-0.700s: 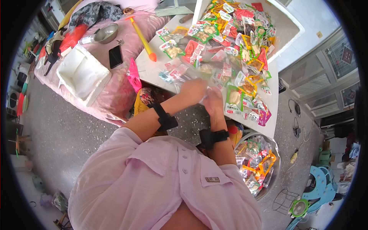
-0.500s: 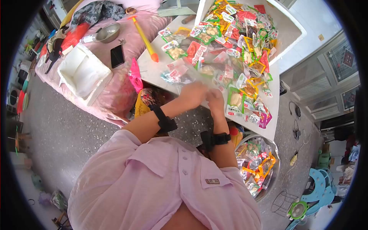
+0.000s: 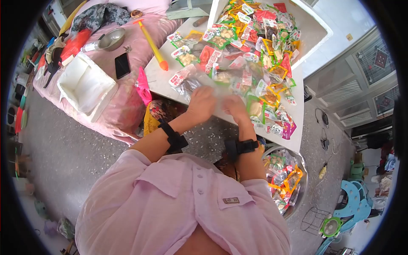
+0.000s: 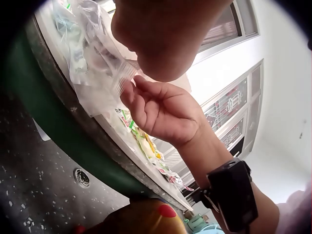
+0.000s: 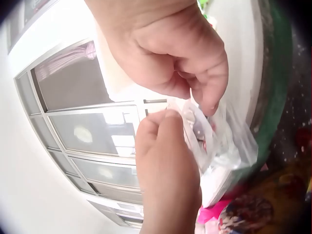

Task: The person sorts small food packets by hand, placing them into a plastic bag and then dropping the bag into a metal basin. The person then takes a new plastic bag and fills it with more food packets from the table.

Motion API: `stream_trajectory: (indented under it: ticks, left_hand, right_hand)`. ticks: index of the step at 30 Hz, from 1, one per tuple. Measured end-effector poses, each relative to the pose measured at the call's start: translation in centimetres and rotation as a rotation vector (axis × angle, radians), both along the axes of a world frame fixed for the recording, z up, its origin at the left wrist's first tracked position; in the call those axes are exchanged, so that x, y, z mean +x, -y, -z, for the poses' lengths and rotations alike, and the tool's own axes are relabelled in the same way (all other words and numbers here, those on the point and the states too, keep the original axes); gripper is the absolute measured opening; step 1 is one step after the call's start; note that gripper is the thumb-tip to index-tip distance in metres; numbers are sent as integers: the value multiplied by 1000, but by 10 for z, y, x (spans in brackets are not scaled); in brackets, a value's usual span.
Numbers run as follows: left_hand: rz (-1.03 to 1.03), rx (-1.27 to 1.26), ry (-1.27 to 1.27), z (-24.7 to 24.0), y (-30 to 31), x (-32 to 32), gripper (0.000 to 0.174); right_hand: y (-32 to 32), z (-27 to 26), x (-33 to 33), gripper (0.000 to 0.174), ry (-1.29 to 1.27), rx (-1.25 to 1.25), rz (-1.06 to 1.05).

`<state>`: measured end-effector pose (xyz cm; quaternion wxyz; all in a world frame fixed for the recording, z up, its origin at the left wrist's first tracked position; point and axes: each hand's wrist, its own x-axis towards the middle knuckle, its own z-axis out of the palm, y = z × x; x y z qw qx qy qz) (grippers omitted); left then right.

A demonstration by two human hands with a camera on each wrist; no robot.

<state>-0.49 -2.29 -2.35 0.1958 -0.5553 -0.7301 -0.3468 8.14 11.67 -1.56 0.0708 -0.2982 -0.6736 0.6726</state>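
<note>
A clear plastic bag (image 4: 95, 95) with a ribbed edge extends from both hands over the table edge. My left hand (image 3: 202, 103) pinches its edge, fingers curled; in the right wrist view the thumb of this left hand (image 5: 168, 156) lies against the film. My right hand (image 3: 235, 108) pinches the bag too, with bent fingertips on the edge in the left wrist view. Something with a red mark shows through the bag (image 5: 231, 146). Near the left hand lies a packet with a red and white label (image 3: 182, 75). Blur hides the film between the hands in the head view.
Many colourful food packets (image 3: 221, 40) cover the table (image 3: 159, 80) and fill a white foam box (image 3: 316, 42). A metal basin (image 3: 304, 178) of packets stands below right. On the pink bed are an empty foam box (image 3: 87, 85), phone (image 3: 122, 65) and yellow tube (image 3: 151, 42).
The hands have moved apart, the left one shifting further left. The head view has shifted slightly, moving the table and bed leftward in the picture.
</note>
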Motion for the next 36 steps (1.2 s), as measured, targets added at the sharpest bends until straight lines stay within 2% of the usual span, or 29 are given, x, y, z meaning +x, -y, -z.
stream_trajectory:
  ticks: [2, 5, 8, 11, 14, 17, 20, 26, 29, 32, 36]
  left_hand:
    - [-24, -42, -61, 11, -1, -3, 13]
    - [-43, -113, -47, 18, 0, -4, 22]
    - [-31, -121, -30, 17, 1, -4, 21]
    - [-22, -137, -31, 15, 1, -6, 19]
    - [-34, -100, -19, 14, 5, -5, 17]
    - [-42, -167, 36, 20, 10, -5, 13]
    - [-14, -112, 68, 20, 10, -5, 12]
    - [-7, -69, 51, 17, 10, -5, 12]
    - [-4, -59, 40, 14, 11, -4, 13]
    - [-9, -85, 28, 18, 9, -5, 13]
    - [3, -108, 37, 18, 10, -7, 12]
  right_hand:
    - [-17, -7, 0, 19, 40, 218, 69]
    - [-61, 12, -20, 18, -108, 640, 82]
    - [-65, -5, -42, 20, -102, 964, 53]
    - [-67, -2, -69, 23, -52, 1400, -126]
    - [-59, 5, -85, 25, 136, 1559, -167]
    - [-51, 6, -93, 23, 287, 1700, -149]
    - [-58, 15, -97, 22, 358, 1805, -141]
    - [-58, 6, -89, 21, 277, 1788, -194]
    - [-65, 24, -86, 20, 171, 1904, -107]
    - [-45, 0, -85, 19, 384, 1803, -123]
    - [-54, 2, -87, 20, 378, 1749, -156]
